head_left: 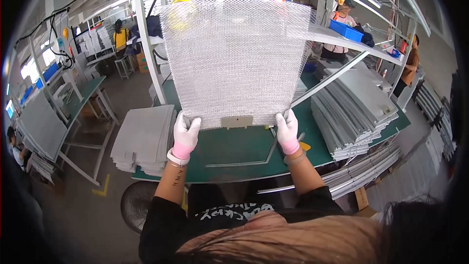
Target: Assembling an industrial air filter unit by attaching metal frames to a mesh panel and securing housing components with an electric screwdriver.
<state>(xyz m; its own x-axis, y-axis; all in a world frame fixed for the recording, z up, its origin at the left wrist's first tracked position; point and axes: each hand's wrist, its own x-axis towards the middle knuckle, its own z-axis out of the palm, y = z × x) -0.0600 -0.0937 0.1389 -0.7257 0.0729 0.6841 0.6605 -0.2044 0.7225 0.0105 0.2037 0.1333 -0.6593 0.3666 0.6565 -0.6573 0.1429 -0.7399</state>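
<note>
A large silvery metal mesh sheet (234, 63) stands raised in front of me above the green worktable (224, 149). White gloves with pink cuffs cover both hands. My left hand (185, 129) grips the sheet's lower left corner, thumb on the near side. At the lower right corner, my right hand (287, 126) pinches the edge the same way. Between the hands, a small beige metal plate (237, 121) sits at the sheet's bottom edge. Below it, thin metal strips (239, 165) lie bent at an angle on the table. The fingers behind the sheet are hidden.
Stacks of flat grey panels stand at left (141, 137) and right (342, 112). A yellow-handled tool (304, 146) lies near my right wrist. Long metal profiles (364, 171) rest below the right side. A floor fan (138, 205) is at lower left. Beyond a shelf with a blue bin (346, 31) is a person (342, 19).
</note>
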